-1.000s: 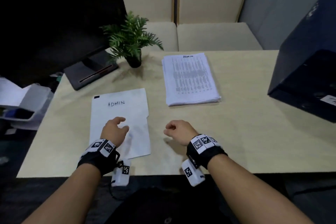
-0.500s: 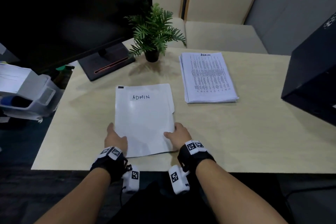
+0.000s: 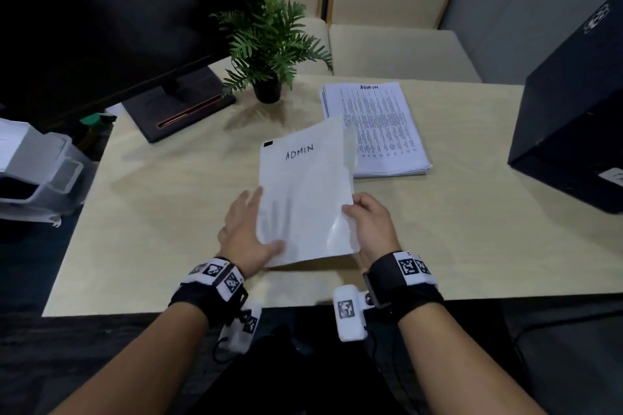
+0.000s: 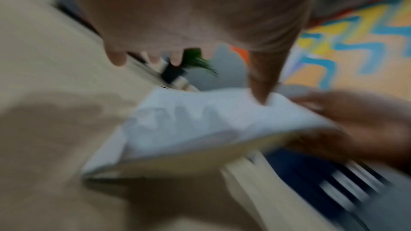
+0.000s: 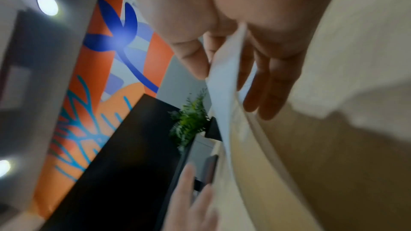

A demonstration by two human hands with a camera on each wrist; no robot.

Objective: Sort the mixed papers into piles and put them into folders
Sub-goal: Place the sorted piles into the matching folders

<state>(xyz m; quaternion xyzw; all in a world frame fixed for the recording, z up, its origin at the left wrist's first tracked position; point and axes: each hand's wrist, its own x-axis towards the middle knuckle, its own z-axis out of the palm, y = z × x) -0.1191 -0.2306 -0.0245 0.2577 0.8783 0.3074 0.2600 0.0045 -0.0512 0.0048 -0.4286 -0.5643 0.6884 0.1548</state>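
A translucent white ADMIN folder (image 3: pixel 303 199) is held tilted above the pale counter (image 3: pixel 168 212). The right hand (image 3: pixel 371 226) pinches its right edge, thumb on top. The left hand (image 3: pixel 242 232) lies flat along its left edge, fingers straight, thumb on the near corner.

The ADMIN paper stack (image 3: pixel 384 125) sits just beyond, near the folder's far corner. The floppy folder could likely sag or slip from the one-edge pinch, or brush the top sheets askew.

There is open counter to the left. A potted fern (image 3: pixel 269 44) and a black box (image 3: pixel 573 128) bound the far and right sides, and the counter's front edge is close.
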